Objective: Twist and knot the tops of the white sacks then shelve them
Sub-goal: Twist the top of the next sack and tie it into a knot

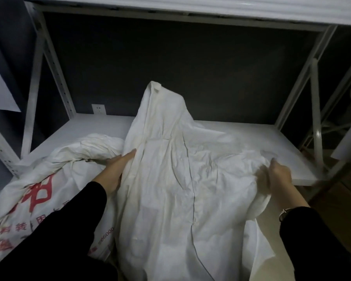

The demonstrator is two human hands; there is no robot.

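On the white shelf (241, 138) my left hand (118, 169) and right hand (280, 177) each grip the plain sack (180, 179), settling it; next I likely shove it deeper.

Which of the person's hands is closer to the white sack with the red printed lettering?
Left. The left hand sits right beside the white sack with red printed lettering, at its gathered top. The right hand is far across, gripping the plain white sack.

The shelf (241, 138) lay bare at back and right; two white sacks (170, 179) blocked its front-left, the upper shelf (190, 9) overhead.
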